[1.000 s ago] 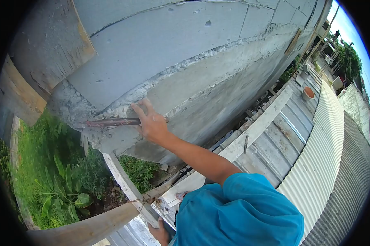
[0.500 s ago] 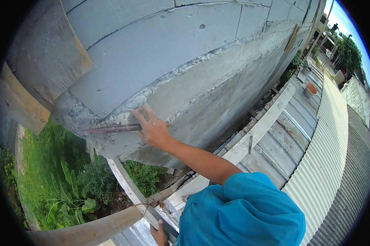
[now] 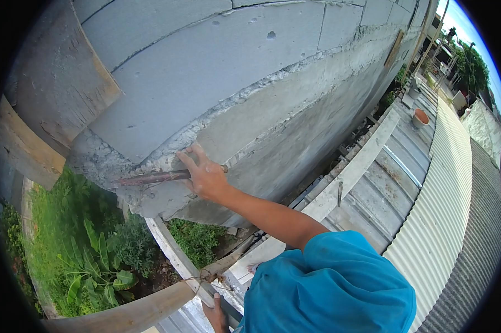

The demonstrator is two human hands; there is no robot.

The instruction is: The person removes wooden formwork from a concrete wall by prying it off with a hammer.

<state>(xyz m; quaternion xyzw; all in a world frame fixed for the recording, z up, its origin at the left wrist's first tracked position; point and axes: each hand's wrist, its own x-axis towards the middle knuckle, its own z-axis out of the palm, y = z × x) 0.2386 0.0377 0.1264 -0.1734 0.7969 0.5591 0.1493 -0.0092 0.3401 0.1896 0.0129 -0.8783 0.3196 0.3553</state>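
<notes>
My right hand (image 3: 207, 176) is raised against the rough lower edge of the block wall (image 3: 206, 72). It grips a long, thin reddish-brown bar (image 3: 150, 178), which lies nearly level along the broken mortar (image 3: 103, 158) near the wall's corner. Thumb and forefinger reach up over the wall face while the bar passes beneath them. Down at the bottom of the view, my left hand (image 3: 216, 317) is wrapped round the edge of a pale wooden beam (image 3: 175, 250), its thumb on top. The rest of that hand is partly cut off by the frame.
Wooden boards (image 3: 67, 72) jut out at upper left. Below, a round pole (image 3: 128, 308) crosses under the beam, with green plants (image 3: 98, 261) far beneath. To the right lie a long plank (image 3: 345, 172), corrugated roofing (image 3: 439, 194), a small metal tool (image 3: 340, 194) and an orange-brown bucket (image 3: 421, 117).
The bar's far tip has shifted slightly right and down along the mortar. My right hand has hardly moved, and my left hand stays on the beam.
</notes>
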